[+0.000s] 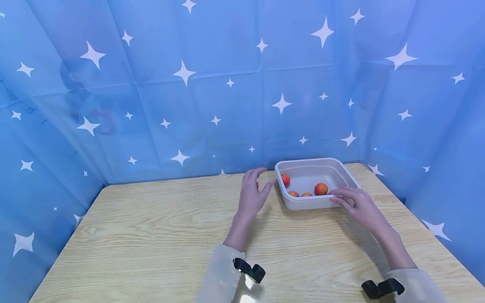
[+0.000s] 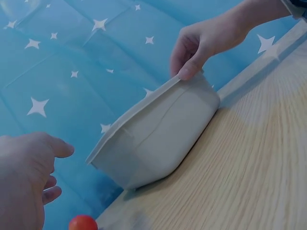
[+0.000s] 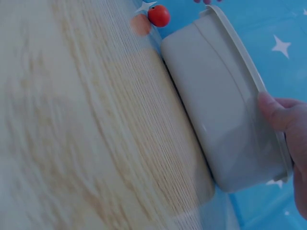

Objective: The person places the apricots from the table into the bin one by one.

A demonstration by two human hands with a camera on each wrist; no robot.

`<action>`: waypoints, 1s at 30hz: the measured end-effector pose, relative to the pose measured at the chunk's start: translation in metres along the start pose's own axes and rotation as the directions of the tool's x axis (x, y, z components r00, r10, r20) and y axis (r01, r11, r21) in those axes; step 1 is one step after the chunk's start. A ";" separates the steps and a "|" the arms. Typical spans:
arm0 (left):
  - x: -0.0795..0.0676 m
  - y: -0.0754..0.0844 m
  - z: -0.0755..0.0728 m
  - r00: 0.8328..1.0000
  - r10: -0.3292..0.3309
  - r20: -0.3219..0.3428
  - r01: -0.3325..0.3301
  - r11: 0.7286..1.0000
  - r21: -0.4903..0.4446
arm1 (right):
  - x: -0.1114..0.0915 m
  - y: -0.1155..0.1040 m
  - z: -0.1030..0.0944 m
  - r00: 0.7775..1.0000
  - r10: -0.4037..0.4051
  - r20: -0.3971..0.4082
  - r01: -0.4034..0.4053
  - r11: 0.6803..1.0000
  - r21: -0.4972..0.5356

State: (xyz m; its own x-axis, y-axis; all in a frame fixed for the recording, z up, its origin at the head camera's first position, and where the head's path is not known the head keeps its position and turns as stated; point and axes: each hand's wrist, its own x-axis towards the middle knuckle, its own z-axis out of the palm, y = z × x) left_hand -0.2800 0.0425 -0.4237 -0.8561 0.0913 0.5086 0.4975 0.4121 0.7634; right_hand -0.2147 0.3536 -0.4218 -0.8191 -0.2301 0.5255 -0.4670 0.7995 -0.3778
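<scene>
A light grey plastic bin [image 1: 308,204] stands upright at the back right of the table, with several small orange-red tomatoes [image 1: 321,189] inside. My right hand [image 1: 358,206] pinches its near right rim between thumb and fingers, as the right wrist view also shows at the thumb [image 3: 273,111]. To the left of the bin, my left hand [image 1: 253,195] hovers with loosely curved fingers spread from the thumb, holding nothing. One red tomato [image 3: 159,16] lies on the table beside the bin. The left hand mostly hides it in the head view, and no contact between them shows.
The wooden table [image 1: 151,227] has its back edge close to a blue curtain [image 1: 212,97] with white stars. The curtain also runs along both sides. Black camera straps [image 1: 249,270] circle both wrists over pale sleeves.
</scene>
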 end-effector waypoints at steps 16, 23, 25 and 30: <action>0.001 -0.033 -0.006 0.987 -0.151 0.056 0.147 0.986 0.075 | 0.000 0.001 0.000 1.000 -0.003 -0.001 0.003 1.000 0.001; -0.001 -0.042 -0.009 0.990 -0.099 0.105 0.083 0.985 0.151 | 0.001 -0.001 -0.001 1.000 -0.005 -0.003 0.005 1.000 0.007; -0.001 -0.044 -0.009 0.987 -0.102 0.121 0.080 0.981 0.176 | 0.001 -0.001 -0.001 1.000 -0.004 -0.001 0.004 1.000 0.009; -0.003 -0.047 -0.009 0.982 -0.125 0.140 0.093 0.972 0.215 | 0.000 0.001 0.000 1.000 -0.007 0.000 0.007 1.000 0.002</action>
State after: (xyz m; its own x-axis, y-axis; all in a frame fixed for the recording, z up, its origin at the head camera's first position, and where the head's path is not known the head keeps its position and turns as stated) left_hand -0.2995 0.0145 -0.4570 -0.9227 0.1647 0.3485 0.3736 0.6042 0.7038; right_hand -0.2148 0.3542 -0.4218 -0.8157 -0.2358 0.5282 -0.4735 0.7967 -0.3756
